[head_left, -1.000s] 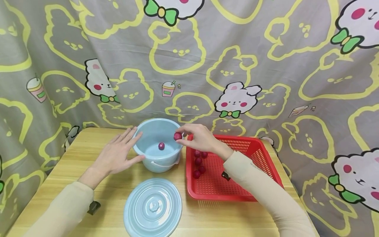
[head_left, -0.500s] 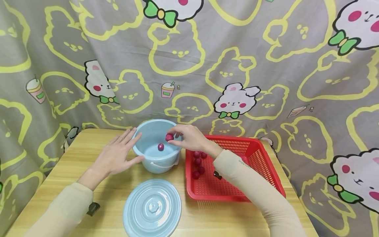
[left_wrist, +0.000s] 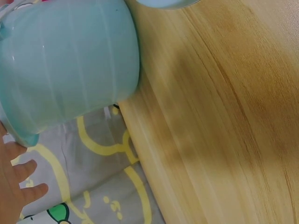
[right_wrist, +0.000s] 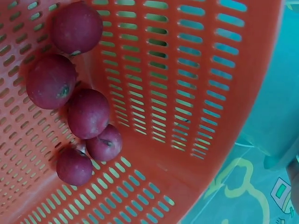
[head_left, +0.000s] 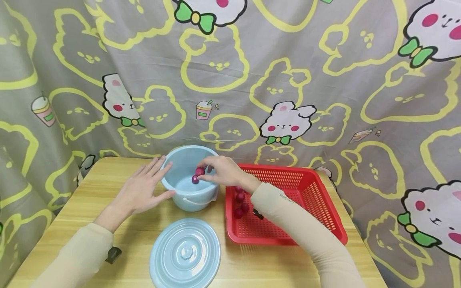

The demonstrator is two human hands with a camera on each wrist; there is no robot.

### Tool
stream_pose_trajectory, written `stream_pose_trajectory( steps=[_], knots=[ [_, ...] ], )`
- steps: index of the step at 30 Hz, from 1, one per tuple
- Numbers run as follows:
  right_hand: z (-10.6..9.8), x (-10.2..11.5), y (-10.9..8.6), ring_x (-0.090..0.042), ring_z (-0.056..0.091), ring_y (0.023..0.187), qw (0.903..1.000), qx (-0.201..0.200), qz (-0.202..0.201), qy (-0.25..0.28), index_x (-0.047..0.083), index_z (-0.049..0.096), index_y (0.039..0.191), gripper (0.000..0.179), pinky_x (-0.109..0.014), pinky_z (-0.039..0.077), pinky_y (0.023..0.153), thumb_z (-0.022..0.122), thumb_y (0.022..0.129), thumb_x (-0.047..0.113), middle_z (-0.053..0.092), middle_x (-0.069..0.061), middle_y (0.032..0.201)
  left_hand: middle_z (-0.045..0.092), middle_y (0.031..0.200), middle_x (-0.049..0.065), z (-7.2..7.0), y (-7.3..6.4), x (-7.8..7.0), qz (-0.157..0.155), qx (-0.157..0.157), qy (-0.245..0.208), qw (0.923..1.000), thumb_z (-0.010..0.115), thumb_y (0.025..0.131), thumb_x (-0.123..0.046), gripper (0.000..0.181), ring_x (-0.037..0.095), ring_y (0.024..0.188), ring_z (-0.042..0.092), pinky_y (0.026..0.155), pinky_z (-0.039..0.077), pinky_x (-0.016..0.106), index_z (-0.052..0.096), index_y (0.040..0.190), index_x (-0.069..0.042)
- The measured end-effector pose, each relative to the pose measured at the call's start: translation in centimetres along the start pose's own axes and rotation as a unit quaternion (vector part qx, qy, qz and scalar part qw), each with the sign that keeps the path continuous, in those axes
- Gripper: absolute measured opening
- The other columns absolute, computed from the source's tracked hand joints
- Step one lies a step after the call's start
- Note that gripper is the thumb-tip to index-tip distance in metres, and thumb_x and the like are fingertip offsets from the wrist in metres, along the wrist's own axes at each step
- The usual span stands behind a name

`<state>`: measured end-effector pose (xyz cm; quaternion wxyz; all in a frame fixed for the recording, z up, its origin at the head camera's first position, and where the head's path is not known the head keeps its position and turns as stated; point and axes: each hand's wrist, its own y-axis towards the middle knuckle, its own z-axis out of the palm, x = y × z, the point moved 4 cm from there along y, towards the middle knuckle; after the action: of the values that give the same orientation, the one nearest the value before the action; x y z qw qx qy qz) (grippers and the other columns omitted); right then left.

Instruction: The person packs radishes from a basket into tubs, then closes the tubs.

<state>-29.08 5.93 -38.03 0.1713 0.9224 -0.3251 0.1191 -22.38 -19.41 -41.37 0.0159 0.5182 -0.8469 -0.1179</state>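
A light blue bucket (head_left: 190,203) stands on the table with one small round red radish (head_left: 195,180) at its bottom. My left hand (head_left: 142,187) is spread with straight fingers at the bucket's left rim. Inside the bucket's mouth, my right hand (head_left: 224,172) pinches a second radish (head_left: 199,171) between thumb and fingers. Several more radishes (right_wrist: 88,113) lie in the red plastic basket (right_wrist: 252,107), gathered against its wall in the right wrist view. From the head, the right forearm hides part of that basket.
A round light blue lid (head_left: 186,253) lies flat on the wooden table (head_left: 122,248), in front of the bucket. Behind the table hangs a grey patterned curtain (head_left: 223,92). The bucket's handle (head_left: 199,201) hangs down its front.
My right hand has moved left and down from the bucket's right rim into its mouth, carrying the pinched radish. My left hand has stayed in place.
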Motion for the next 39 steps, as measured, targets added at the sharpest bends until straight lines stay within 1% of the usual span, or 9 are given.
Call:
stream_pose_trajectory(
  steps=[4, 11, 15, 18, 23, 25, 30, 35, 39],
  knots=[
    [0.2, 0.3, 0.1, -0.006, 0.072, 0.098, 1.0000, 0.007, 0.000, 0.001, 0.022, 0.077, 0.121, 0.031, -0.022, 0.058, 0.083, 0.081, 0.094, 0.036, 0.079, 0.008, 0.111, 0.021, 0.177, 0.018, 0.0, 0.0, -0.1, 0.001, -0.002, 0.001, 1.0000, 0.057, 0.098, -0.069, 0.094, 0.045, 0.161, 0.029, 0.128, 0.033, 0.064, 0.030, 0.168, -0.012],
    [0.3, 0.2, 0.1, -0.006, 0.073, 0.098, 0.9999, 0.007, -0.002, -0.008, 0.023, 0.076, 0.120, 0.031, -0.023, 0.058, 0.082, 0.081, 0.094, 0.038, 0.079, 0.009, 0.111, 0.021, 0.177, 0.018, 0.0, -0.1, 0.0, 0.003, -0.002, 0.001, 1.0000, 0.057, 0.098, -0.069, 0.094, 0.046, 0.160, 0.029, 0.128, 0.033, 0.064, 0.030, 0.168, -0.012],
    [0.4, 0.2, 0.2, -0.006, 0.073, 0.098, 1.0000, 0.007, -0.001, -0.006, 0.022, 0.076, 0.121, 0.031, -0.023, 0.058, 0.082, 0.081, 0.093, 0.037, 0.080, 0.009, 0.110, 0.021, 0.177, 0.018, 0.0, -0.1, 0.0, 0.003, -0.004, 0.001, 1.0000, 0.057, 0.098, -0.068, 0.093, 0.045, 0.160, 0.029, 0.128, 0.032, 0.063, 0.030, 0.167, -0.012],
    [0.4, 0.2, 0.2, -0.007, 0.073, 0.098, 1.0000, 0.008, 0.002, -0.005, 0.022, 0.076, 0.122, 0.032, -0.025, 0.059, 0.082, 0.082, 0.093, 0.036, 0.080, 0.008, 0.111, 0.022, 0.177, 0.018, 0.0, 0.0, 0.0, 0.003, -0.004, 0.001, 1.0000, 0.057, 0.098, -0.068, 0.093, 0.045, 0.160, 0.030, 0.128, 0.032, 0.063, 0.030, 0.167, -0.012],
    [0.2, 0.1, 0.1, -0.011, 0.075, 0.102, 1.0000, 0.008, 0.003, -0.006, 0.019, 0.076, 0.125, 0.036, -0.030, 0.062, 0.086, 0.081, 0.094, 0.036, 0.080, 0.004, 0.114, 0.022, 0.177, 0.018, 0.0, 0.0, 0.0, 0.002, -0.001, 0.001, 1.0000, 0.057, 0.098, -0.069, 0.093, 0.045, 0.161, 0.029, 0.128, 0.033, 0.063, 0.031, 0.167, -0.012],
    [0.0, 0.1, 0.0, -0.012, 0.075, 0.104, 1.0000, 0.000, 0.001, -0.006, 0.019, 0.077, 0.125, 0.035, -0.030, 0.062, 0.087, 0.081, 0.094, 0.035, 0.080, 0.003, 0.114, 0.021, 0.177, 0.018, 0.1, 0.0, 0.0, 0.001, 0.001, 0.000, 1.0000, 0.057, 0.098, -0.069, 0.093, 0.045, 0.161, 0.029, 0.127, 0.034, 0.064, 0.030, 0.167, -0.012],
    [-1.0, 0.0, -0.7, -0.010, 0.075, 0.102, 0.9995, -0.029, -0.007, 0.008, 0.019, 0.078, 0.122, 0.032, -0.028, 0.062, 0.085, 0.083, 0.093, 0.032, 0.081, 0.003, 0.112, 0.021, 0.177, 0.018, 0.0, 0.1, 0.0, 0.002, -0.001, -0.004, 1.0000, 0.057, 0.099, -0.068, 0.093, 0.045, 0.161, 0.029, 0.128, 0.033, 0.064, 0.029, 0.168, -0.012],
    [-2.2, -0.1, -1.6, -0.012, 0.075, 0.100, 0.9980, -0.046, -0.011, 0.043, 0.017, 0.078, 0.121, 0.032, -0.035, 0.066, 0.085, 0.084, 0.092, 0.030, 0.081, 0.000, 0.113, 0.021, 0.177, 0.018, 0.1, 0.0, 0.0, 0.002, -0.003, -0.004, 1.0000, 0.057, 0.098, -0.068, 0.094, 0.045, 0.161, 0.029, 0.128, 0.032, 0.064, 0.029, 0.168, -0.012],
    [-3.0, -0.2, -2.5, -0.014, 0.075, 0.099, 0.9974, -0.051, -0.011, 0.050, 0.016, 0.078, 0.122, 0.033, -0.037, 0.066, 0.081, 0.083, 0.093, 0.030, 0.080, -0.001, 0.115, 0.021, 0.177, 0.018, 0.1, 0.0, 0.0, 0.002, -0.003, -0.005, 1.0000, 0.057, 0.098, -0.068, 0.094, 0.045, 0.161, 0.029, 0.128, 0.032, 0.064, 0.029, 0.168, -0.012]
  ],
)
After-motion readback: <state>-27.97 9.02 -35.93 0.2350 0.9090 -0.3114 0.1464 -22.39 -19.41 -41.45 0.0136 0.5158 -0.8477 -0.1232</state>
